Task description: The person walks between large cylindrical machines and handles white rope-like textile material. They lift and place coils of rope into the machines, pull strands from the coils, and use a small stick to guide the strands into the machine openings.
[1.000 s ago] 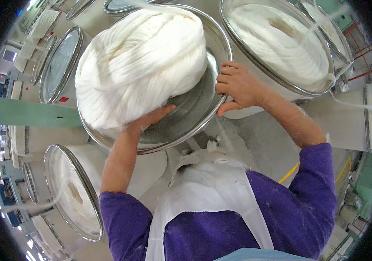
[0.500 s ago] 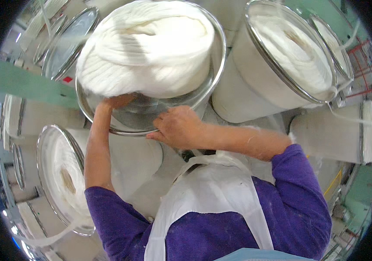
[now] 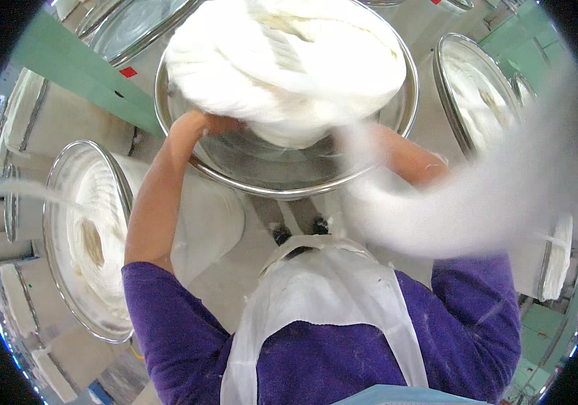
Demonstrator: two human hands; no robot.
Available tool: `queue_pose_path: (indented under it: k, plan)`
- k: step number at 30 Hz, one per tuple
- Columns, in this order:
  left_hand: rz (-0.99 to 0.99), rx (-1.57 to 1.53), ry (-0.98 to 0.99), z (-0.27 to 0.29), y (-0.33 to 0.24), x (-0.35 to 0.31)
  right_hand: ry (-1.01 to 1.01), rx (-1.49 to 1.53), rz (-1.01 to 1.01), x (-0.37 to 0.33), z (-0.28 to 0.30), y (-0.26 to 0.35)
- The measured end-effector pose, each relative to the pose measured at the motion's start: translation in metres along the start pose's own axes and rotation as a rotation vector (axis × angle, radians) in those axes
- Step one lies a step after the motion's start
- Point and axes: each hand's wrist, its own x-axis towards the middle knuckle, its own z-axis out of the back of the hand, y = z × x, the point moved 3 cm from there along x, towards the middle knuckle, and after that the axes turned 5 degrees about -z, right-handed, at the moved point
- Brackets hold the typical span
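Note:
A large white coil of fiber sliver [image 3: 289, 61] bulges above the rim of a round can [image 3: 289, 192] with a shiny metal edge, directly before me. My left hand [image 3: 221, 124] reaches over the near-left rim and pushes in under the coil's lower side; its fingers are hidden there. On the right side of the coil is my right hand [image 3: 373, 142], smeared by motion and partly covered, so its fingers do not show. A broad, blurred white strand [image 3: 451, 202] sweeps across my right forearm, close to the camera.
Another can of coiled sliver [image 3: 90, 243] stands at my left, and one more [image 3: 478, 101] at the far right. A green beam [image 3: 93, 74] runs along the upper left, beside a can with a glossy top [image 3: 140, 30]. My shoes show on the floor below the can.
My right hand has left the can's near rim and moved to the coil's right side. The blurred strand has come across my right arm. My left hand stays under the coil as the view shifts.

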Motion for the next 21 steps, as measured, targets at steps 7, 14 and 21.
queue_pose_path:
  k: [7, 14, 21]
  plan:
    - [0.092, -0.511, 0.127, 0.046, -0.082, -0.082, -0.193, 0.146, 0.11, -0.003, 0.033, -0.014]
    - [0.03, -0.14, -0.404, 0.056, -0.138, -0.065, -0.294, 0.239, 0.087, -0.001, 0.033, -0.015]
    - [-0.173, -0.238, 0.173, 0.026, -0.145, -0.035, -0.294, 0.296, 0.107, -0.001, 0.044, -0.016]
